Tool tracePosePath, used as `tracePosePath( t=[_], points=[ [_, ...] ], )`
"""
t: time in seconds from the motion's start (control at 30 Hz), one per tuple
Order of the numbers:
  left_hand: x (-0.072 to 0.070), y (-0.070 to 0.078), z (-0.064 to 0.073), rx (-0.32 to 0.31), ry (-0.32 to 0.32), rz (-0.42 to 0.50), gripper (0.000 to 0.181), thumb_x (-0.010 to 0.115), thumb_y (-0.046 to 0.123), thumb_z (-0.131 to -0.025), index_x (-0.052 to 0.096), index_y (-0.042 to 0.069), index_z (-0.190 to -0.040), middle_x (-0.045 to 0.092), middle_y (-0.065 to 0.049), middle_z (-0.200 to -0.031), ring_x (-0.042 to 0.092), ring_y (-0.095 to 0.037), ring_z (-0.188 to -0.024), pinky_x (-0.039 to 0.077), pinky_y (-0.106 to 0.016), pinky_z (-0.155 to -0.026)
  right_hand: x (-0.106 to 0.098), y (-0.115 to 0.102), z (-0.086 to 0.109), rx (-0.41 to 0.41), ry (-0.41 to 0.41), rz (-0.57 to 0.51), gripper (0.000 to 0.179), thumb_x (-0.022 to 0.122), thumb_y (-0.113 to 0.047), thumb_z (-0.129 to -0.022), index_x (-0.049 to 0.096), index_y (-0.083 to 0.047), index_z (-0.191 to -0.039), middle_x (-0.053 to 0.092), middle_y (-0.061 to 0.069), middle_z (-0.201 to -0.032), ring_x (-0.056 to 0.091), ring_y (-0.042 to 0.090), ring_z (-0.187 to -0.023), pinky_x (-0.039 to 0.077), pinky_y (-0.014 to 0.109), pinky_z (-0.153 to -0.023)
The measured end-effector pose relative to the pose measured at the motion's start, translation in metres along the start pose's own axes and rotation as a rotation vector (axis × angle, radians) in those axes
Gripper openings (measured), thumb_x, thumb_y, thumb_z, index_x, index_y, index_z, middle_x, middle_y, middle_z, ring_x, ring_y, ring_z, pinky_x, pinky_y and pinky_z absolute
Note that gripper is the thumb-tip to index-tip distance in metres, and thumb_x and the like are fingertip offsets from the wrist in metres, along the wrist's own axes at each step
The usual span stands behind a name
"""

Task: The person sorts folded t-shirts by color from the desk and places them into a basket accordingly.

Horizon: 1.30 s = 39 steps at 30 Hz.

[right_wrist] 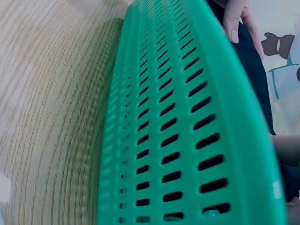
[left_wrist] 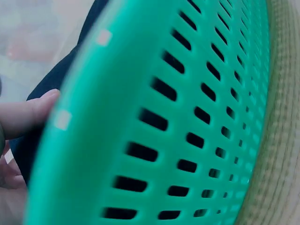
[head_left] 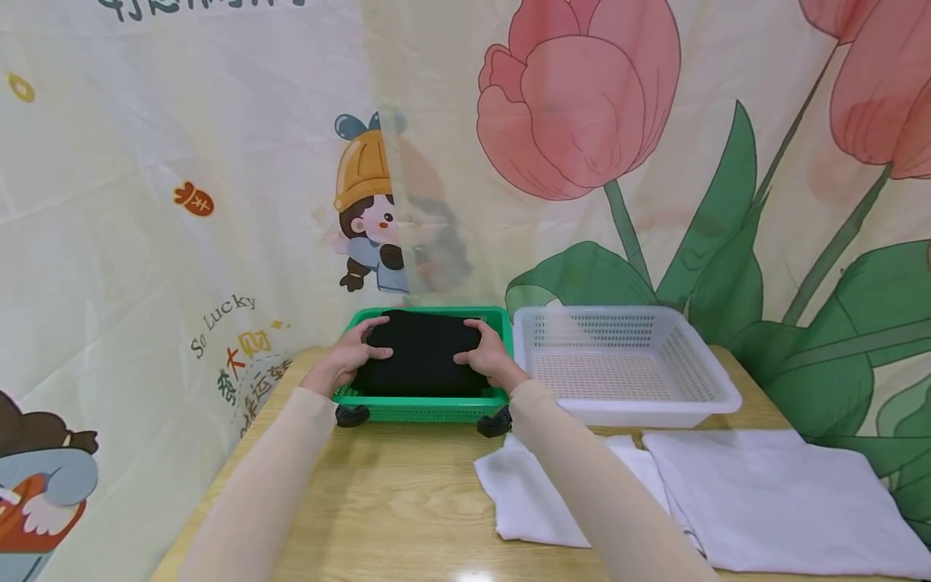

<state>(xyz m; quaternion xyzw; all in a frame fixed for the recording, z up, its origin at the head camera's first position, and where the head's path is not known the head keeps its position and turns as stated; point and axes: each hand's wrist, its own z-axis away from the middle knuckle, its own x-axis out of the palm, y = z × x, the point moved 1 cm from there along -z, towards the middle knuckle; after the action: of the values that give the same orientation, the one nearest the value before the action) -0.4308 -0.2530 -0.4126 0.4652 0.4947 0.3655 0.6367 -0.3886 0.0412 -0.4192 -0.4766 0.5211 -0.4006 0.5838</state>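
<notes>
A black folded cloth [head_left: 425, 356] lies in the green perforated basket [head_left: 422, 410], its far edge at the back rim. My left hand [head_left: 354, 353] grips the cloth's left side, thumb on top. On the opposite side my right hand [head_left: 489, 356] holds it in the same way. In the left wrist view the basket wall [left_wrist: 154, 117] hides most of the hand; a thumb [left_wrist: 28, 112] shows against the dark cloth [left_wrist: 51, 79]. The right wrist view has the basket's slotted front [right_wrist: 164, 117] across it, with fingers [right_wrist: 234, 23] on the cloth [right_wrist: 253, 70] beyond.
Right beside the green basket stands a white perforated basket [head_left: 618, 408]. Two white folded cloths, a smaller one [head_left: 541, 505] and a larger one [head_left: 785, 493], lie on the wooden table [head_left: 393, 485] in front of it. A printed curtain [head_left: 254, 162] hangs behind.
</notes>
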Motion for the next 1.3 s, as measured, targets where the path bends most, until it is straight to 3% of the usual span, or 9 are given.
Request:
tracePosePath(
  t=[0.27,0.53,0.63,0.83,1.03,1.17,1.3],
  points=[
    [0.006,-0.009,-0.002,-0.014,0.022,-0.046,0.079,0.072,0.003,-0.100,0.035,0.022,-0.167,0.008,-0.013,-0.179,0.010,-0.041,-0.163,0.033,-0.057,-0.123,0.011,0.012,-0.010,0.050,0.078,0.034,0.077,0.075,0.003,-0.096,0.043,-0.020,-0.162,0.038,0.018,-0.165,0.051,0.043,-0.140,0.055,0.048,-0.095],
    [0.008,-0.022,-0.008,-0.019,0.030,-0.063,0.077,0.071,0.004,-0.101,0.036,0.021,-0.167,0.009,-0.013,-0.178,0.005,-0.040,-0.163,0.022,-0.059,-0.128,0.013,0.017,-0.011,0.054,0.091,0.032,0.076,0.075,0.005,-0.095,0.045,-0.017,-0.160,0.037,0.020,-0.166,0.050,0.045,-0.140,0.055,0.048,-0.092],
    [0.009,-0.024,-0.006,-0.021,0.037,-0.076,0.076,0.071,0.004,-0.101,0.037,0.021,-0.166,0.010,-0.014,-0.178,0.002,-0.040,-0.163,0.018,-0.060,-0.128,0.013,0.018,-0.013,0.065,0.078,0.046,0.075,0.076,0.004,-0.095,0.045,-0.017,-0.160,0.037,0.019,-0.166,0.055,0.042,-0.133,0.054,0.044,-0.087],
    [0.011,-0.023,-0.006,-0.014,0.046,-0.093,0.074,0.071,0.005,-0.102,0.037,0.018,-0.166,0.012,-0.019,-0.176,0.003,-0.044,-0.163,0.019,-0.063,-0.127,0.015,0.019,-0.017,0.066,0.100,0.093,0.073,0.077,0.002,-0.095,0.046,-0.016,-0.159,0.041,0.019,-0.164,0.061,0.034,-0.099,0.048,0.040,-0.076],
    [0.011,-0.025,-0.006,-0.035,0.048,-0.135,0.072,0.070,0.007,-0.103,0.037,0.018,-0.165,0.014,-0.020,-0.175,0.008,-0.044,-0.162,0.023,-0.062,-0.127,0.016,0.020,-0.017,0.065,0.117,0.152,0.074,0.077,0.002,-0.095,0.046,-0.015,-0.160,0.043,0.019,-0.163,0.058,0.029,-0.093,0.046,0.039,-0.073],
    [0.010,-0.027,-0.005,-0.056,0.032,-0.168,0.073,0.070,0.010,-0.103,0.034,0.015,-0.167,0.011,-0.025,-0.174,0.010,-0.048,-0.160,0.024,-0.063,-0.126,0.017,0.023,-0.019,0.096,0.098,0.176,0.074,0.076,0.004,-0.095,0.045,-0.014,-0.160,0.044,0.020,-0.162,0.053,0.028,-0.079,0.044,0.039,-0.070],
    [0.010,-0.028,-0.003,-0.082,0.021,-0.165,0.074,0.070,0.010,-0.104,0.033,0.014,-0.167,0.005,-0.023,-0.176,0.007,-0.049,-0.160,0.031,-0.061,-0.121,0.018,0.024,-0.020,0.127,0.085,0.196,0.074,0.075,0.003,-0.096,0.045,-0.015,-0.161,0.045,0.020,-0.160,0.051,0.026,-0.080,0.044,0.039,-0.072]
  ],
)
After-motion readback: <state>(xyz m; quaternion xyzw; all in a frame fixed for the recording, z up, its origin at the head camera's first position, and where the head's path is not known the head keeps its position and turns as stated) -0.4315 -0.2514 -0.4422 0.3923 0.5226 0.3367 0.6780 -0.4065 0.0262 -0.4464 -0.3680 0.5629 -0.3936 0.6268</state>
